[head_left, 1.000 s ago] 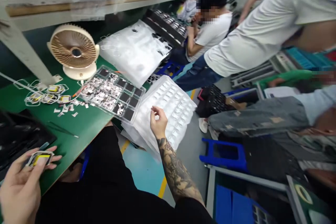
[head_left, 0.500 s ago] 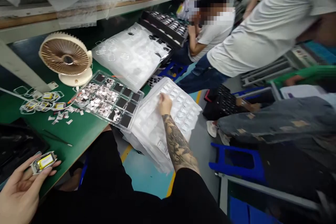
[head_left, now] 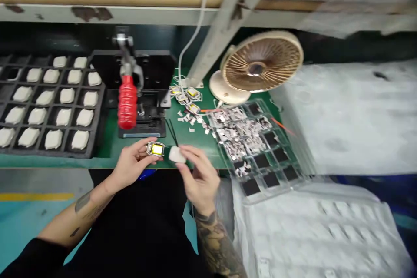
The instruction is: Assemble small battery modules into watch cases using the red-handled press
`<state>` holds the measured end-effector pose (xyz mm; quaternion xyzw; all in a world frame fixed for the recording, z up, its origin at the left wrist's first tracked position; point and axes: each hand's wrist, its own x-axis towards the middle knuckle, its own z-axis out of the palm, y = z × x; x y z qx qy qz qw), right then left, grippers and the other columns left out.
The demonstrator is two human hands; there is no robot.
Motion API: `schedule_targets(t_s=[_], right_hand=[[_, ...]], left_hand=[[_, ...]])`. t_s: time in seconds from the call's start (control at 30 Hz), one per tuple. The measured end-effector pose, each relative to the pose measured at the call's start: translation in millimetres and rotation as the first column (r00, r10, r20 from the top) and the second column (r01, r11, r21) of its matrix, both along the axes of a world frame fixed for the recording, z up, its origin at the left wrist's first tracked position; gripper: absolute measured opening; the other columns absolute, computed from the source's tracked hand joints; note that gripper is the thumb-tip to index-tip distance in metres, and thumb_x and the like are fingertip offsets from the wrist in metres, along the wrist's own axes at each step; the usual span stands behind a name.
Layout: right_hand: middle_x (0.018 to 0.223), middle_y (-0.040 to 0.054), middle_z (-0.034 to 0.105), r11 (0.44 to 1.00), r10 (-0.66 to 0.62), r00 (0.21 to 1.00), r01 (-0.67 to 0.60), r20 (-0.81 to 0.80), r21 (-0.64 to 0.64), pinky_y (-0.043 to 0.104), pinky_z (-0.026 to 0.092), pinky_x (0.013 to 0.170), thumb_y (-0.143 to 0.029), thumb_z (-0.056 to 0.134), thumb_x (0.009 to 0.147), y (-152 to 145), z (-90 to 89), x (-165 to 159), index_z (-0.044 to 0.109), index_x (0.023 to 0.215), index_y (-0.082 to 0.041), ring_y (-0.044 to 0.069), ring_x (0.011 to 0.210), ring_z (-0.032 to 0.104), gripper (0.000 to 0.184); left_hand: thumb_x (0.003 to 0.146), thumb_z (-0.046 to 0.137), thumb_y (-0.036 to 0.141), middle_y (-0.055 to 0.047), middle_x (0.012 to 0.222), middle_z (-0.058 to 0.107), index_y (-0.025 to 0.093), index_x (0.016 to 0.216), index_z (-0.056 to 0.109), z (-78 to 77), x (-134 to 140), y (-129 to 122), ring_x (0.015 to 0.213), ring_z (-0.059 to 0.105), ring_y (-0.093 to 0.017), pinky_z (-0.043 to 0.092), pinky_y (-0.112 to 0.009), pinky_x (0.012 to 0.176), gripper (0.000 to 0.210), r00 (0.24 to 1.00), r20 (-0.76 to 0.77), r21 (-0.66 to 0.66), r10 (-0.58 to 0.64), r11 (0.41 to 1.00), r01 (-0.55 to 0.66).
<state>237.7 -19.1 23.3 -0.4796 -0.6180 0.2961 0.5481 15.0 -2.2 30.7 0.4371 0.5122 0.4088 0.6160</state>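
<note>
Jutting leftward from the right hand (head_left: 201, 177) — a white cover (head_left: 177, 155).

A workshop for small-parts assembly, by its fittings. A black press (head_left: 156, 69) with a red handle (head_left: 127, 104) stands on the green surface (head_left: 111, 139), tweezers (head_left: 172, 132) beside it. Left of it, along the front edge, a tray (head_left: 61, 153) holds rows of matching white pieces (head_left: 53, 139). A compartmented box (head_left: 260, 197) of white bits (head_left: 239, 132) overhangs the front edge at right. Below, a yellow line (head_left: 35, 197) crosses the floor (head_left: 29, 221).
</note>
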Motion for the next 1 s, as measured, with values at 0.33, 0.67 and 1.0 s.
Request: schedule_targets(t_s=[0.33, 0.67, 1.0], right_hand=[[0.135, 0.0087, 0.077, 0.961, 0.277, 0.960, -0.277, 0.038, 0.010, 0.055, 0.061, 0.112, -0.018, 0.076, 0.100, 38.9, -8.9, -52.8, 0.077, 0.135, -0.033, 0.029, 0.129, 0.071, 0.038], [0.105, 0.0068, 0.075, 0.984, 0.147, 0.988, -0.152, -0.052, -0.090, 0.042, 0.065, 0.090, -0.029, 0.069, 0.105, 42.7, -4.8, -66.6, 0.076, 0.104, -0.025, 0.025, 0.099, 0.075, 0.009], [0.119, 0.0066, 0.077, 0.947, 0.151, 0.946, -0.222, 0.287, 0.231, 0.051, 0.065, 0.097, -0.008, 0.073, 0.099, 52.5, 6.3, -69.8, 0.077, 0.131, -0.035, 0.027, 0.112, 0.075, 0.042]], left_hand=[[0.105, 0.076, 0.038, -0.015, 0.124, 0.086, 0.015, 0.141, 0.073, -6.6, -19.4, -2.6, 0.099, 0.086, -0.027, 0.073, -0.037, 0.087, 0.042, 0.980, 0.181, 0.111, 0.077, 0.989, -0.098], [0.105, 0.074, 0.025, -0.007, 0.110, 0.089, 0.022, 0.125, 0.087, -2.9, -28.1, 6.2, 0.088, 0.087, -0.023, 0.072, -0.034, 0.090, 0.024, 0.983, -0.142, 0.482, 0.114, 0.876, -0.032], [0.107, 0.067, 0.019, -0.009, 0.127, 0.086, 0.021, 0.135, 0.081, -13.6, -33.7, 6.1, 0.111, 0.086, -0.026, 0.071, -0.036, 0.101, 0.032, 0.933, -0.282, 0.632, 0.225, 0.775, 0.004]])
